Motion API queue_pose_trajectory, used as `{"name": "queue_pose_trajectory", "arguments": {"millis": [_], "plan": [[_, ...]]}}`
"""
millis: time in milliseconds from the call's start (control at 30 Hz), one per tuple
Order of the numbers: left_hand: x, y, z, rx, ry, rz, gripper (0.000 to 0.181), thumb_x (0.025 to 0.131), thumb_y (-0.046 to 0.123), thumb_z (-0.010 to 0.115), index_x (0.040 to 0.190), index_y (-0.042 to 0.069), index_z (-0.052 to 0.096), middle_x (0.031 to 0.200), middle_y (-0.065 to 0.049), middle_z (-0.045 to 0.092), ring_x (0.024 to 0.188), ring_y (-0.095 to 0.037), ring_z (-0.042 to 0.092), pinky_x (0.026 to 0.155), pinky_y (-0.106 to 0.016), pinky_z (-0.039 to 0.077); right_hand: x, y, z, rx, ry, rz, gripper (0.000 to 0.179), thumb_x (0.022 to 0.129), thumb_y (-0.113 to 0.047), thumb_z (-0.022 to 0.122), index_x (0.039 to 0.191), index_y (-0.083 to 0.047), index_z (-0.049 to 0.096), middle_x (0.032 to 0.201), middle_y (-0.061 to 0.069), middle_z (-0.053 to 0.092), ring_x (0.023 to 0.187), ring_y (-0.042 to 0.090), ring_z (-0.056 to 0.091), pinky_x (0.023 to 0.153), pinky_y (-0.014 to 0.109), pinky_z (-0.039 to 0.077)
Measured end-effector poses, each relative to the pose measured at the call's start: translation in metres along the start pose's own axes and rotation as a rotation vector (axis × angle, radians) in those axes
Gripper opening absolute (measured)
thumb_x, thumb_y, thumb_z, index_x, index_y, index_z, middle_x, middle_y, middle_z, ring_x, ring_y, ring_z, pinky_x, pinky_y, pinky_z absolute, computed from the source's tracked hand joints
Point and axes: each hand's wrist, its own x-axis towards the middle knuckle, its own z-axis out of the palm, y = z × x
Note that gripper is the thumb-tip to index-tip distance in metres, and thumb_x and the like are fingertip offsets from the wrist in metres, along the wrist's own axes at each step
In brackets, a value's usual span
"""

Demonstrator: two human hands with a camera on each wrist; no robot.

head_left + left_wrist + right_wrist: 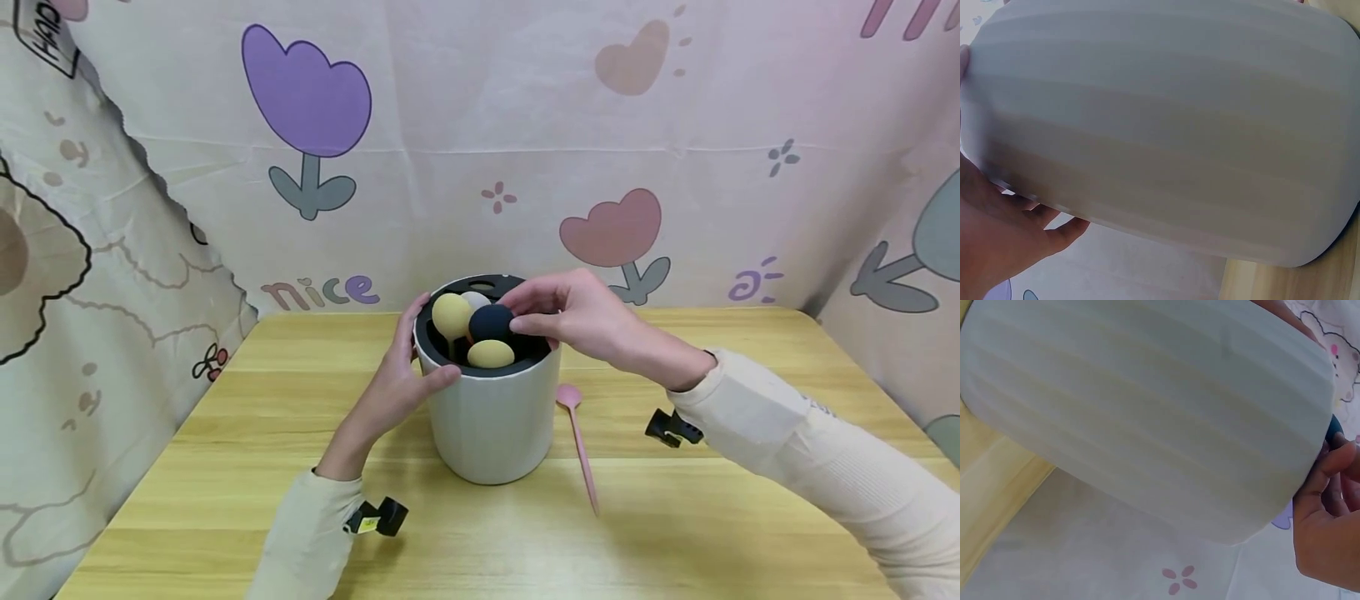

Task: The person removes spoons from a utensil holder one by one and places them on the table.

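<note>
Head view shows the right grip (581, 321) pinching a dark rounded head (491, 323) between thumb and fingers, at the mouth of a white container (491, 433) that stands upright on the worktop (712, 500). The left grip (397, 371) spreads round the container's left side, thumb over the front of the rim and fingers behind, holding it at the top. The dark head looks matt, probably light and a little yielding, so a soft pinch across its widest part should do; any stem below it is hidden, and if it has one, a straight upward or downward line would likely avoid snagging. Close against it crowd a yellow ball (452, 317) on a thin stem, a paler head behind and a lower yellow head in front, all apt to be nudged. The container appears stiff and smooth-walled, so its rim is the surest hold against sliding. A slim pink spoon (577, 442) lies just beside it, best taken by the handle.
</note>
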Motion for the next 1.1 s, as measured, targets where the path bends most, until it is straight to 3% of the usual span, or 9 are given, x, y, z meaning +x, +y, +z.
{"name": "queue_pose_trajectory", "arguments": {"millis": [233,467,567,833,967,1100], "plan": [[0.0014,-0.0008,0.0007,0.001,-0.001,0.019,0.121,0.069,0.080,0.063,0.154,0.011,0.012,0.153,-0.016,0.021,0.136,-0.035,0.025,0.107,-0.064,0.018,-0.0007,-0.0024,-0.0055,0.017,0.019,0.017,0.023,0.090,-0.008,0.069,0.112,-0.005,0.070,0.098,0.006,0.070,0.087,0.020,0.063,0.073,0.031,0.051],[0.0022,-0.0005,0.0000,-0.003,0.001,0.022,0.121,0.069,0.079,0.063,0.154,0.010,0.010,0.154,-0.015,0.020,0.137,-0.034,0.023,0.107,-0.064,0.017,0.0012,-0.0020,-0.0051,0.054,0.000,0.030,0.024,0.084,-0.004,0.072,0.108,-0.004,0.069,0.094,0.008,0.068,0.090,0.021,0.062,0.083,0.034,0.046],[0.0022,-0.0008,0.0002,-0.003,-0.002,0.023,0.121,0.069,0.080,0.062,0.154,0.011,0.011,0.154,-0.015,0.020,0.137,-0.034,0.024,0.107,-0.064,0.017,0.0018,-0.0016,-0.0053,0.048,-0.015,0.038,0.023,0.084,-0.004,0.073,0.107,-0.003,0.068,0.094,0.008,0.069,0.090,0.020,0.062,0.081,0.033,0.048],[0.0031,-0.0027,-0.0001,-0.009,0.004,0.031,0.122,0.069,0.079,0.063,0.154,0.010,0.011,0.153,-0.015,0.022,0.136,-0.033,0.025,0.107,-0.063,0.018,0.0036,-0.0011,-0.0053,0.004,-0.021,0.042,0.021,0.085,-0.007,0.075,0.104,-0.004,0.067,0.093,0.006,0.069,0.081,0.021,0.060,0.058,0.028,0.048],[0.0025,-0.0029,0.0002,-0.014,0.003,0.030,0.122,0.068,0.080,0.063,0.154,0.010,0.011,0.153,-0.015,0.021,0.136,-0.034,0.024,0.107,-0.064,0.018,0.0022,0.0003,-0.0052,0.015,0.026,-0.002,0.020,0.084,-0.007,0.075,0.103,-0.003,0.067,0.092,0.007,0.070,0.077,0.020,0.059,0.056,0.027,0.046],[0.0020,-0.0022,0.0003,-0.016,0.001,0.026,0.122,0.068,0.080,0.063,0.154,0.011,0.011,0.154,-0.014,0.020,0.137,-0.034,0.024,0.107,-0.064,0.018,0.0021,0.0014,-0.0055,0.056,0.063,-0.030,0.021,0.084,-0.004,0.075,0.103,0.000,0.067,0.091,0.009,0.070,0.079,0.019,0.063,0.066,0.026,0.051]]}}
